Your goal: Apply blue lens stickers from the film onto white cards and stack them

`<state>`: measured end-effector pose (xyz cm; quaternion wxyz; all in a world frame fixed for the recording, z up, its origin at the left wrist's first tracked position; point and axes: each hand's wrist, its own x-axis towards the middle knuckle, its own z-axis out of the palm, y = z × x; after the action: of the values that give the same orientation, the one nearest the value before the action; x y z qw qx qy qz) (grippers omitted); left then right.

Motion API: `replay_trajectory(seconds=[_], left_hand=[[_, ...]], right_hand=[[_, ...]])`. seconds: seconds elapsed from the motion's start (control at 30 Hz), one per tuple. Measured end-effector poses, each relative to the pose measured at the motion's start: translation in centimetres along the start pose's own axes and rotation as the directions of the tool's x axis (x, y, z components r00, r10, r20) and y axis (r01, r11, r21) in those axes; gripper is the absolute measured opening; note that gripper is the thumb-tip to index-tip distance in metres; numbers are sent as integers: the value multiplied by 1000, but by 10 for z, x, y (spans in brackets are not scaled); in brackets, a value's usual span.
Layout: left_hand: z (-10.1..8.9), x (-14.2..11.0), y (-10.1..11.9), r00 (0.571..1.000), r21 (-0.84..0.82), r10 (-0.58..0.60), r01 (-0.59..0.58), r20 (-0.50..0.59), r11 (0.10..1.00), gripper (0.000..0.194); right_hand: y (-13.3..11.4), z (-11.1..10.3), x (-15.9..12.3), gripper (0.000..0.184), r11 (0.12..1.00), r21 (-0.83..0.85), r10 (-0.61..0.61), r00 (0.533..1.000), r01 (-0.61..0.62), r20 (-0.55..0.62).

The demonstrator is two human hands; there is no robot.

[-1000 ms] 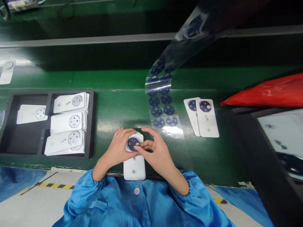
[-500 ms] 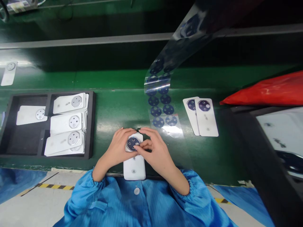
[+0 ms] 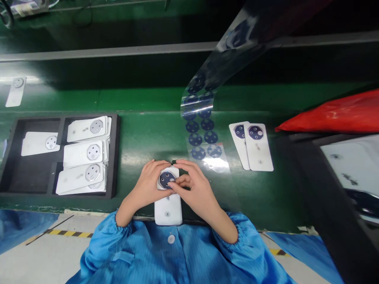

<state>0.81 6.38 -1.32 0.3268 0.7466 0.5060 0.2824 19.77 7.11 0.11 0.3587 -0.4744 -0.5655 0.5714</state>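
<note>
In front of me at the bench edge lies a small stack of white phone back covers [image 3: 167, 211]. A dark blue round sticker [image 3: 166, 178] with holes sits on the camera area of the top cover. My left hand [image 3: 152, 179] wraps the stack's left side, fingertips at its top edge and thumb across the cover below the sticker. My right hand [image 3: 194, 187] is on the other side. Its thumb and curled index finger meet at the sticker's lower right edge, while another finger reaches the cover's top edge.
A clear film strip [image 3: 222, 159] with rows of dark blue stickers hangs down onto the green bench [image 3: 142, 134]. Two stickered covers [image 3: 259, 154] lie right of it. A black divided tray [image 3: 114, 157] holds more covers at left. A red bag [image 3: 334, 114] and a dark tray [image 3: 299, 157] are at right.
Both hands stay almost in place on the cover and sticker. The right thumb shifts very slightly at the sticker's edge; the bench things keep their places.
</note>
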Motion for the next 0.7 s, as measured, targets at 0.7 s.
replay_trajectory(seconds=[0.7], left_hand=[[2,-1,-2,1000,15,1,-1,6,1000,65]], right_hand=[[0,0,0,34,999,20,38,999,-38,-3]])
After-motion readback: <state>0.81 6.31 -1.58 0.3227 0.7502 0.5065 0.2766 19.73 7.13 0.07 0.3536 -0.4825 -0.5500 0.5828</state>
